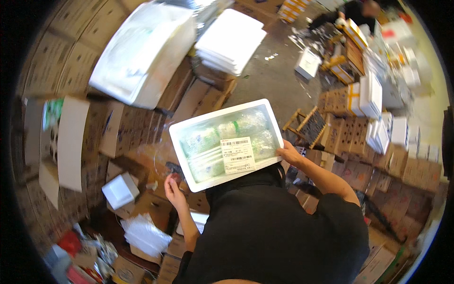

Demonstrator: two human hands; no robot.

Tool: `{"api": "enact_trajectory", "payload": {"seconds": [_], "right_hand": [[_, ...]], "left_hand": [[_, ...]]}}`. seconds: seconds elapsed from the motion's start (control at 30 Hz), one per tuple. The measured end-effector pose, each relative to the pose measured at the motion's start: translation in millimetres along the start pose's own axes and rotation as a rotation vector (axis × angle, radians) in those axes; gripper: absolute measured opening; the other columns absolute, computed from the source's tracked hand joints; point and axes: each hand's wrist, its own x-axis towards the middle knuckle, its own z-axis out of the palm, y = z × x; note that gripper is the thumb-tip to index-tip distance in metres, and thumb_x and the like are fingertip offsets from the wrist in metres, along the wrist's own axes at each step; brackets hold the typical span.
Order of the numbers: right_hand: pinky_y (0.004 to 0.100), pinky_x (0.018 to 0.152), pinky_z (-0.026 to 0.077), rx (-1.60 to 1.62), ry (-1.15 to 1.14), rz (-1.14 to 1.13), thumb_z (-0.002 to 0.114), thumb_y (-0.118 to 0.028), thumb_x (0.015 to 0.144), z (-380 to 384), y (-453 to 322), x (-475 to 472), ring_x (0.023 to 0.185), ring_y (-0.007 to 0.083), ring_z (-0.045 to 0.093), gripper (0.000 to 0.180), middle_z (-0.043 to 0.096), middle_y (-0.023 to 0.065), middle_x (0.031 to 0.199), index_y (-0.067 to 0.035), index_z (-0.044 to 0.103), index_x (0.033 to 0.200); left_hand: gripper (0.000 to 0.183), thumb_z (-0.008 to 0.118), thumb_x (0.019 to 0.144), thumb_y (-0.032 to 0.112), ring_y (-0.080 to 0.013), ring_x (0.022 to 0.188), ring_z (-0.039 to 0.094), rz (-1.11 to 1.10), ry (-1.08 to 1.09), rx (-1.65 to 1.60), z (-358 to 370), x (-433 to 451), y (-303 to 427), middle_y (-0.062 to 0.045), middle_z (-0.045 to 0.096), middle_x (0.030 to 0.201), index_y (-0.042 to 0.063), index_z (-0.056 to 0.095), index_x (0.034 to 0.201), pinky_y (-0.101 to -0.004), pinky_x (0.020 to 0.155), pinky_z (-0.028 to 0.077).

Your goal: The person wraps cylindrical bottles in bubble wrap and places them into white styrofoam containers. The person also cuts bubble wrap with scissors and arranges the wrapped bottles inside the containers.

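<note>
Before me, tilted in the picture, is an open white foam box (227, 109). My right hand (291, 153) grips its right rim near the lower corner. Inside lie bubble-wrapped packages (198, 136), with greenish white contents blurred by the wrap. A printed paper label (237, 156) bearing writing and barcodes lies over them. My left hand (174, 193) is just off the box's lower left side, its fingers bent upward beside a small dark object (174, 169) with a reddish round part. Whether the left hand holds that object is unclear.
A large white foam container (138, 53) and stacked foam lids (230, 39) stand beyond the box. Cardboard cartons (117, 131) line the left; more cartons (351, 135) are stacked right. A small stool (306, 126) stands on the floor. Another person (354, 14) is at the far right.
</note>
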Motion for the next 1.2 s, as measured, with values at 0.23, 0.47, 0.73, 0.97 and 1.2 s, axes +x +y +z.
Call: {"api": "enact_trajectory", "payload": {"seconds": [0.23,0.47,0.73,0.97,1.2], "right_hand": [[0.0286,0.043,0.043,0.201,0.507,0.316,0.053,-0.013,0.072,-24.7,61.4,-71.5,0.059,0.0161,0.057,0.038,0.057,0.0079,0.077,0.004,0.055,0.107],[0.0307,0.031,0.041,0.643,0.877,0.326,0.052,-0.01,0.075,-179.9,127.0,20.3,0.039,0.0192,0.051,0.017,0.056,0.0106,0.06,0.004,0.057,0.085],[0.0276,0.036,0.035,1.003,1.173,0.264,0.054,-0.022,0.084,-414.6,186.7,338.4,0.05,0.0179,0.052,0.021,0.059,0.007,0.074,-0.006,0.058,0.097],[0.0312,0.038,0.034,1.22,1.44,0.128,0.053,-0.017,0.083,-628.1,212.4,623.0,0.053,0.0207,0.052,0.022,0.062,0.013,0.084,-0.001,0.054,0.099],[0.0295,0.039,0.038,1.354,1.408,0.254,0.051,-0.006,0.081,-734.4,245.1,784.8,0.056,0.0233,0.054,0.031,0.062,0.0171,0.091,0.006,0.052,0.109]], "left_hand": [[0.029,0.057,0.1,0.032,-0.0095,0.059,0.051,-0.542,-0.49,0.248,-74.4,43.3,-233.8,0.001,0.056,0.073,0.004,0.062,0.096,-0.0262,0.05,0.039],[0.024,0.055,0.097,0.026,-0.0163,0.063,0.057,-0.917,-0.166,0.185,46.6,22.9,-263.4,-0.005,0.063,0.081,0.004,0.064,0.104,-0.03,0.055,0.045],[0.031,0.054,0.101,0.026,-0.0154,0.092,0.06,-0.677,-0.437,0.352,280.5,64.8,-201.5,-0.006,0.065,0.098,-0.003,0.063,0.111,-0.0299,0.088,0.047],[0.028,0.064,0.094,0.022,-0.0181,0.103,0.058,-0.802,-0.416,0.907,404.5,61.2,-97.1,-0.01,0.066,0.111,0.001,0.064,0.112,-0.0314,0.091,0.045],[0.051,0.062,0.094,0.036,-0.03,0.12,0.054,-0.959,-0.411,1.317,426.3,39.9,-63.2,-0.018,0.059,0.131,0.007,0.055,0.134,-0.0369,0.104,0.04]]}}
